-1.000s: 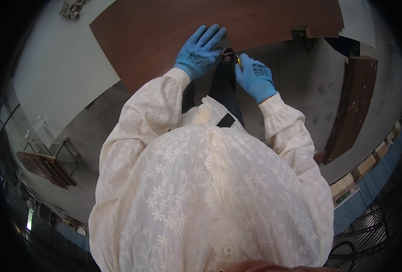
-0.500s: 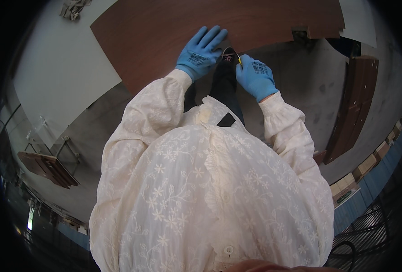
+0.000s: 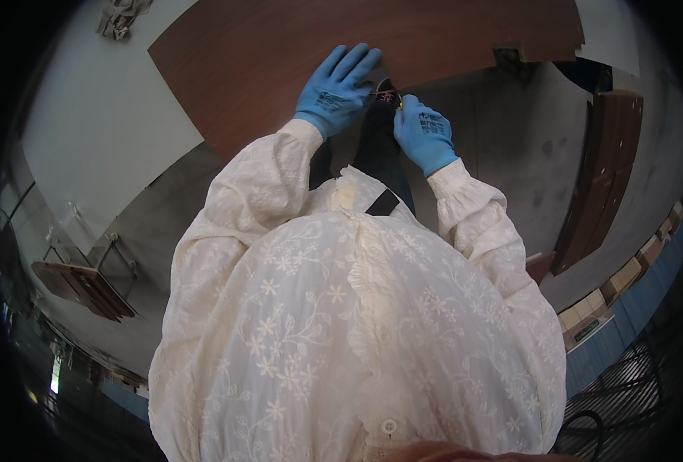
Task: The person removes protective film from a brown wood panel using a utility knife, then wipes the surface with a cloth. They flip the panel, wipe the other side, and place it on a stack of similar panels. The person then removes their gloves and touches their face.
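My left hand [image 3: 332,92], in a blue glove, rests with fingers stretched out on the near edge of a large reddish-brown board [image 3: 280,46]. Beside it, my right hand [image 3: 424,135], also in a blue glove, is closed around a slim yellow tool [image 3: 401,105]. Only a small bit of that tool shows, so its exact kind cannot be told. The tool is close to the board's near edge, just right of my left hand. Below the gap between my hands, a dark shoe [image 3: 387,91] is visible.
A pale sheet [image 3: 110,131] lies left of the board, with a crumpled grey cloth [image 3: 122,17] on it. At the right stand stacked brown panels [image 3: 603,185]. Further brown boards on a metal frame [image 3: 83,285] stand at the lower left. Cardboard pieces [image 3: 622,279] line the right wall.
My right hand has shifted slightly left, toward my left hand, and the yellow tool is now more hidden. My left hand stays spread on the board.
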`<state>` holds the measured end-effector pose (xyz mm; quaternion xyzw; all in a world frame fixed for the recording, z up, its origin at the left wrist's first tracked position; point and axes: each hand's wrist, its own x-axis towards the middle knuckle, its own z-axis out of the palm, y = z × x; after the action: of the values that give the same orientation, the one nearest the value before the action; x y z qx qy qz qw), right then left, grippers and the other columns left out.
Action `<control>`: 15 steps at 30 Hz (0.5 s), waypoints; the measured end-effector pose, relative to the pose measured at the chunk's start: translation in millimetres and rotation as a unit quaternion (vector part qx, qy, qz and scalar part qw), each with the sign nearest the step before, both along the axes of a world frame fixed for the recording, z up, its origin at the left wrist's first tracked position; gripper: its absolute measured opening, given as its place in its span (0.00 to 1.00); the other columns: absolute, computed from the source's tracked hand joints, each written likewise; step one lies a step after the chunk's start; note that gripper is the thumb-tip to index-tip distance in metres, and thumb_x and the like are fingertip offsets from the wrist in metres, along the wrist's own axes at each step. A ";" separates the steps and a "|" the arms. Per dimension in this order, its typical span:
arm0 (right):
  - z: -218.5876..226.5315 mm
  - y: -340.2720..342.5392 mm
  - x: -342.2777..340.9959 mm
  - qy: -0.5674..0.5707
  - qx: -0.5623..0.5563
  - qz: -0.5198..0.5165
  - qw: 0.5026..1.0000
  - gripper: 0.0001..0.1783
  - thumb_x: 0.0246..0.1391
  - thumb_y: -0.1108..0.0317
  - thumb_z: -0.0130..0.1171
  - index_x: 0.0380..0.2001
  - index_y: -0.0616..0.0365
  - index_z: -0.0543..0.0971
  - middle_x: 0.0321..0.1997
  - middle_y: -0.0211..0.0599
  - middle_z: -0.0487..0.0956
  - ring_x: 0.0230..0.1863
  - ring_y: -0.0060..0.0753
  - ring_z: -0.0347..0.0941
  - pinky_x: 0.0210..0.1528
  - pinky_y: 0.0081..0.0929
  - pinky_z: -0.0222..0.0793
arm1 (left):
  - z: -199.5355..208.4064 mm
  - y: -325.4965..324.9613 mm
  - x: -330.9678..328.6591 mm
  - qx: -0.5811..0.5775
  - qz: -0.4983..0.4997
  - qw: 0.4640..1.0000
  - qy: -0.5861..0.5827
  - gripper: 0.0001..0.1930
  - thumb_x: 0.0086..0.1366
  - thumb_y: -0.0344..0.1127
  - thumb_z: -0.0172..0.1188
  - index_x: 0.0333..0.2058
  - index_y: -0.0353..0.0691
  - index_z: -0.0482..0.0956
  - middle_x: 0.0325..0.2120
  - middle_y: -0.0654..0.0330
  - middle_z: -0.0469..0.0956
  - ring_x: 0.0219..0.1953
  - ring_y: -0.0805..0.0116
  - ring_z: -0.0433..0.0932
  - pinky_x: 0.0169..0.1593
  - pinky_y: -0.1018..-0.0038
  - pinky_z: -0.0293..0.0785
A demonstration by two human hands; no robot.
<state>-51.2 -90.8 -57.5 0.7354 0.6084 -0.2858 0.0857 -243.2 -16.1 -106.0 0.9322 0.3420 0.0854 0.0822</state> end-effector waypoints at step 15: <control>-3.6 -8.0 10.4 0.038 -0.004 0.001 0.999 0.12 0.66 0.58 0.53 0.41 0.56 0.75 0.34 0.53 0.85 0.36 0.57 0.83 0.39 0.52 0.77 | -3.5 0.3 -1.0 0.016 -0.002 1.000 0.011 0.06 0.64 0.45 0.66 0.38 0.58 0.87 0.74 0.65 0.58 0.75 0.61 0.58 0.78 0.59 0.52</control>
<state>-40.8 -98.8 -61.1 0.7234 0.6107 -0.3154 0.0656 -244.2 -15.8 -109.5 0.9350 0.3394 0.0809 0.0637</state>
